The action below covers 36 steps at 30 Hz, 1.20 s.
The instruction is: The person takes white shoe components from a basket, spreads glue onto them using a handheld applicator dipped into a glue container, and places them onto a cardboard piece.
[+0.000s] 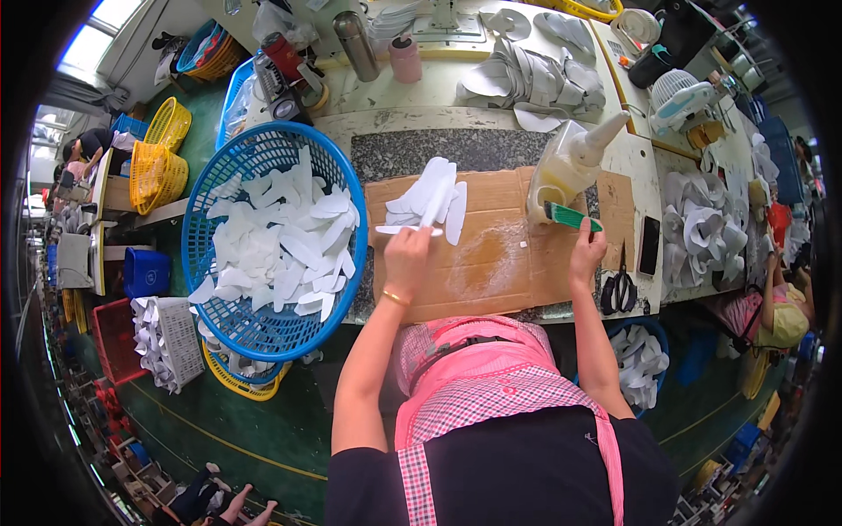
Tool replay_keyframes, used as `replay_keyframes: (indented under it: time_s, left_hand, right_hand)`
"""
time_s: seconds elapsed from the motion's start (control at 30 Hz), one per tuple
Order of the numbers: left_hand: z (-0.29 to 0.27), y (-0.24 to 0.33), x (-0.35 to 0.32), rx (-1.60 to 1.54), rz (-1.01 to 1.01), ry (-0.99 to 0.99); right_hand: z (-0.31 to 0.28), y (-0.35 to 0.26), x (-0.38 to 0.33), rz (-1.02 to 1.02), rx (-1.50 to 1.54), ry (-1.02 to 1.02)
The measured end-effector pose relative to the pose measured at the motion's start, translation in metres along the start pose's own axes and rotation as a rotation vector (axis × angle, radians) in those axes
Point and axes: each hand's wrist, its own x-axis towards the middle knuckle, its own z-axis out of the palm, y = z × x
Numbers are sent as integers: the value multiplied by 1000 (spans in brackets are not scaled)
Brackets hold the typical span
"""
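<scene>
My left hand (409, 261) is closed at the near side of a small pile of white flat cut pieces (431, 191). A thin white piece (391, 230) pokes out of its fingers, over the pile's near edge. My right hand (588, 252) grips a green-handled brush (572, 216), bristles turned left, in front of a translucent squeeze bottle (553, 175). That bottle has a long pale nozzle and yellowish liquid inside. Both hands are above a brown cardboard sheet (509, 276) smeared with whitish residue. The brush tip is apart from the left hand.
On the left, a large blue basket (195, 223) holds many white pieces. Black scissors (619, 289) and a phone (649, 245) lie right of the cardboard. Stacked grey-white parts (526, 79), a steel flask (355, 46) and a pink bottle (405, 60) stand behind. Another person (776, 307) works at far right.
</scene>
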Motion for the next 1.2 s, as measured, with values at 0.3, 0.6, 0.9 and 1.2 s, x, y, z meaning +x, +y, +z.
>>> replay_keyframes:
  time_s: [0.3,0.6,0.9,1.2]
  left_hand:
    - [6,50,-69,-215,208,-141]
    - [6,47,-74,-130,123,98]
    - [-2,62,-66,-269,-332,212]
    - [35,59,-90,-893,-1094,-110]
  right_hand:
    - [35,-32,-85,-797,-111,-609]
    - [30,-25,-113,-1033,-84,-741]
    - [34,-25,-41,-491,-15,-253]
    - [35,-18,-102,-837,-59,-582]
